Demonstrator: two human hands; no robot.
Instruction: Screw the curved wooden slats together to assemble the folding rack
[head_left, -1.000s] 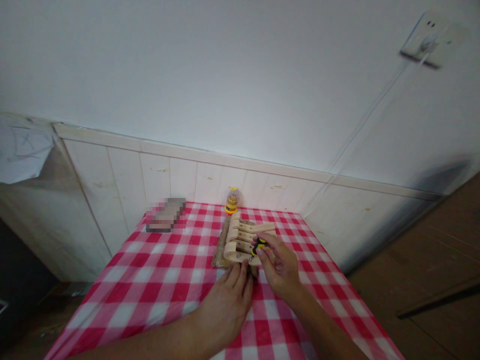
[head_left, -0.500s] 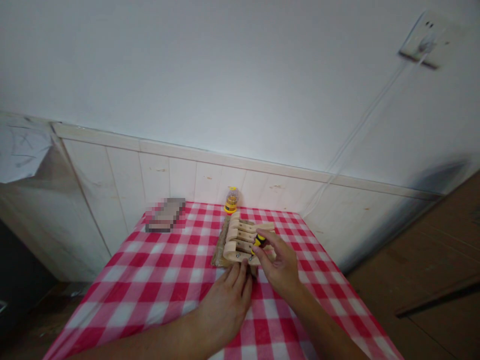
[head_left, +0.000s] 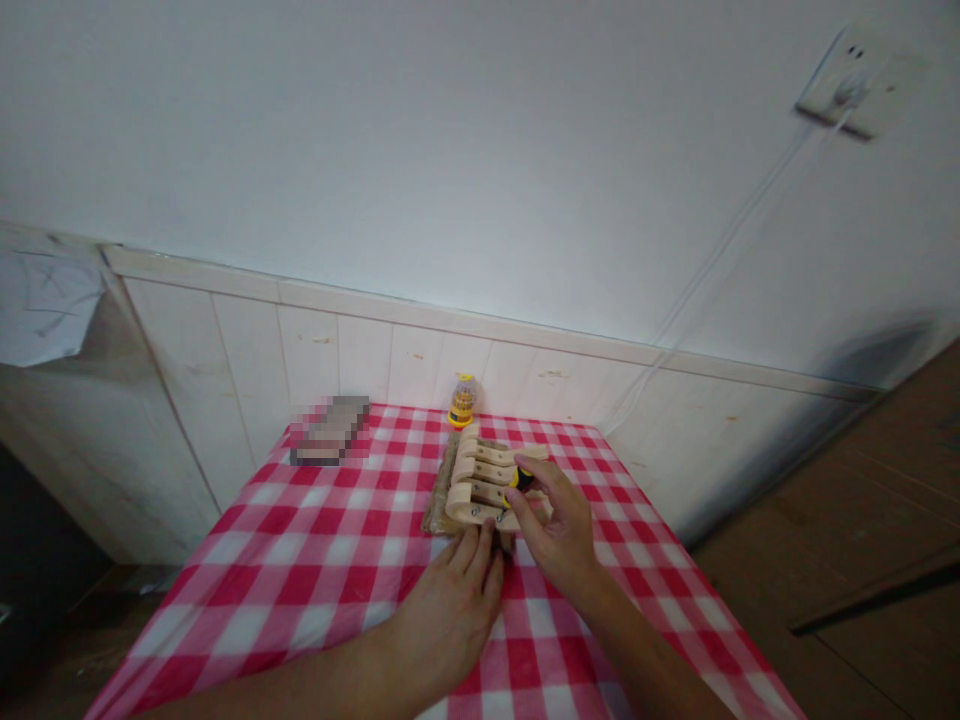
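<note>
A pale wooden rack (head_left: 484, 482) with several curved hooks lies flat on a brown board on the red-and-white checked table (head_left: 315, 560). My right hand (head_left: 559, 530) is closed round a small yellow-and-black screwdriver (head_left: 519, 480), whose tip points down at the rack's near end. My left hand (head_left: 450, 610) lies flat on the cloth, fingers stretched out together, with the fingertips touching the rack's near edge.
A yellow screwdriver-bit holder (head_left: 462, 400) stands at the table's far edge by the white panelled wall. A blurred-out grey object (head_left: 330, 430) lies at the far left corner. A white cable runs up the wall to a socket (head_left: 851, 85). Dark wooden floor lies to the right.
The screwdriver handle has shifted slightly in my right hand, a small turn at the rack's near end. My left hand and the rack have stayed put.
</note>
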